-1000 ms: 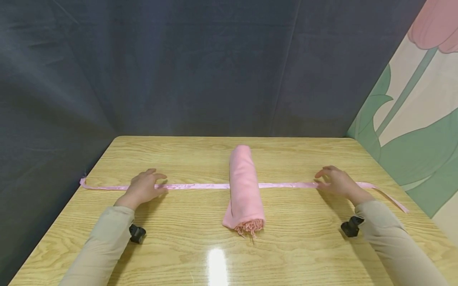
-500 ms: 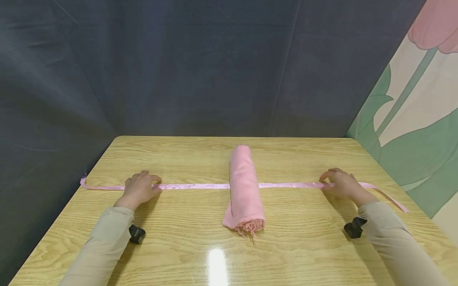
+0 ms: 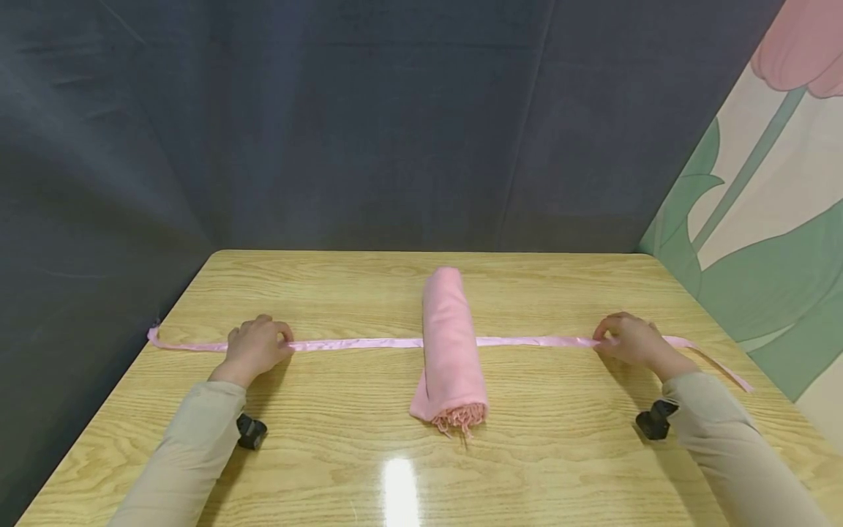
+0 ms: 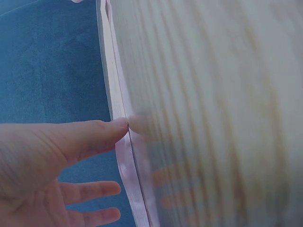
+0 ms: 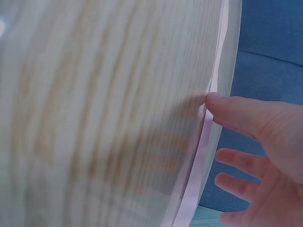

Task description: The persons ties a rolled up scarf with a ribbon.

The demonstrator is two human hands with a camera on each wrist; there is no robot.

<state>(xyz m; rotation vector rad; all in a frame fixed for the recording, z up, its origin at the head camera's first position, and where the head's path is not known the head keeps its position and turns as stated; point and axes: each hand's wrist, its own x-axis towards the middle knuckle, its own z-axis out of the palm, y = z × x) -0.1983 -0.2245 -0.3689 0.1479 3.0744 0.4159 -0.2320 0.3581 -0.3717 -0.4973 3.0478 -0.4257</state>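
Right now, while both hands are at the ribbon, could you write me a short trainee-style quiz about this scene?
1. Fill in: the left hand and right hand touch the ribbon on ____ sides of the rolled cloth.
2. Which end of the rolled cloth plainly shows a fringe? A) the far end B) the end nearest the person C) neither
3. True or false: the ribbon is tied in a bow atop the rolled cloth.

Key: 1 opposite; 2 B; 3 false.

Indoors, type unclear — dark drape (image 3: 382,132), flower mural (image 3: 777,256).
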